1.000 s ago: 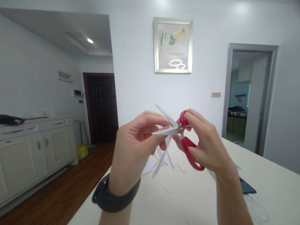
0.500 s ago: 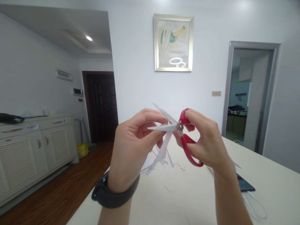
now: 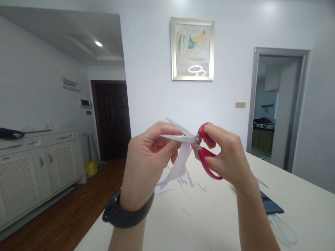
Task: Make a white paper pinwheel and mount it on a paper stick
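Observation:
My right hand [image 3: 225, 153] is wrapped round the red handles of a pair of scissors [image 3: 206, 164]. The blades point left and stand apart, crossing in front of my left hand [image 3: 153, 150]. Between its thumb and fingers my left hand pinches a piece of white paper [image 3: 180, 164]. The paper hangs down from the lower blade in a tapering strip. Its upper part is hidden behind the blades and fingers. Both hands are raised above the white table [image 3: 183, 230].
Behind the paper, white rolled paper sticks [image 3: 190, 177] and small scraps [image 3: 201, 186] lie on the table. At right, partly behind my forearm, is a phone [image 3: 270, 204] beside a white cable [image 3: 288, 238]. A framed picture [image 3: 213, 52] hangs on the wall ahead.
The scissors have closed a little and shifted slightly left with my right hand. The hanging paper has turned and now shows a broader face. My left hand keeps its pinch.

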`<action>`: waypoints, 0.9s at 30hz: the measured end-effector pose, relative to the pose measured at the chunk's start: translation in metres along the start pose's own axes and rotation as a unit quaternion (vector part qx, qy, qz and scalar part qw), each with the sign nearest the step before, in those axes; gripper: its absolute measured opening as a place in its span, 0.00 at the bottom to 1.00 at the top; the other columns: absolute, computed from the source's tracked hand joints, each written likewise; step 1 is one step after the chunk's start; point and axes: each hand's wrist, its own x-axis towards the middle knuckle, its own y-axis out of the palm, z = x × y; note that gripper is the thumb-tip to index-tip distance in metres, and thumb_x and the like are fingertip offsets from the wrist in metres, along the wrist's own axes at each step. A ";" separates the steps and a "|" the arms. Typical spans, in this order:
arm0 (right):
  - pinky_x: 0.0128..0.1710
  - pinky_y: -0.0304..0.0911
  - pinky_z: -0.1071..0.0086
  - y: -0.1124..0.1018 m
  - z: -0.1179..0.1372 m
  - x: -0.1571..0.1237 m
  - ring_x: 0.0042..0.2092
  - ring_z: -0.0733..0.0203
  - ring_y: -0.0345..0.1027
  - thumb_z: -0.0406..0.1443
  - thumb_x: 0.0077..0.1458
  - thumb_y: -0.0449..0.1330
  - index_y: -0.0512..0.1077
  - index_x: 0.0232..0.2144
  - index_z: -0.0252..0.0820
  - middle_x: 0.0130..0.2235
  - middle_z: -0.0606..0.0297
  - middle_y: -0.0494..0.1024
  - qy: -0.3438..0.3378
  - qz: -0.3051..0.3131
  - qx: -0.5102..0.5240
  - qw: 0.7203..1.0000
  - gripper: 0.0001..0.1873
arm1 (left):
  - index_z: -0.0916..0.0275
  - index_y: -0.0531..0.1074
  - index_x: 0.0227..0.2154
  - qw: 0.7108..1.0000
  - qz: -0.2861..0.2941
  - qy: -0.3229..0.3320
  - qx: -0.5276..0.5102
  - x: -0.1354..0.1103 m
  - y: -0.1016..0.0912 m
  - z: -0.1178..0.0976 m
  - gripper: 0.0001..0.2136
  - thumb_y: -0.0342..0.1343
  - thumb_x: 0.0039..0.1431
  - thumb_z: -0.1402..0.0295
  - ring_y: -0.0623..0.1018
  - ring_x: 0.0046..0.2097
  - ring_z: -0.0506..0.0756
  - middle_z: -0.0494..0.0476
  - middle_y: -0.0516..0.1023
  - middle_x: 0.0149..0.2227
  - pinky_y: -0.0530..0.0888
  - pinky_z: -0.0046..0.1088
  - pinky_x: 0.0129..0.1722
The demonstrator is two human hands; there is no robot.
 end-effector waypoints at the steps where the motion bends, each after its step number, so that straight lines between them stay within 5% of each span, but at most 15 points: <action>1: 0.25 0.49 0.73 0.000 0.000 0.000 0.28 0.68 0.50 0.23 0.36 0.55 0.56 0.25 0.42 0.26 0.72 0.60 0.001 0.004 0.001 1.000 0.14 | 0.59 0.74 0.28 1.000 -0.003 0.001 0.003 0.000 0.001 0.000 0.01 0.58 0.51 0.71 0.73 0.25 0.46 0.50 0.73 0.32 0.67 0.20 0.16; 15: 0.28 0.53 0.71 0.000 0.001 0.002 0.31 0.66 0.53 0.22 0.34 0.53 0.56 0.28 0.42 0.32 0.69 0.63 -0.014 0.028 0.038 0.999 0.17 | 0.62 0.74 0.27 0.993 -0.020 0.032 0.112 -0.001 0.003 -0.006 0.12 0.51 0.47 0.85 0.73 0.25 0.46 0.50 0.75 0.31 0.67 0.14 0.17; 27: 0.30 0.54 0.71 0.000 0.001 0.002 0.34 0.64 0.55 0.22 0.35 0.53 0.56 0.28 0.42 0.32 0.68 0.63 -0.021 0.028 0.030 0.999 0.16 | 0.61 0.73 0.26 0.985 -0.038 0.055 0.160 -0.002 0.005 -0.007 0.12 0.53 0.47 0.86 0.67 0.20 0.42 0.47 0.74 0.27 0.59 0.13 0.12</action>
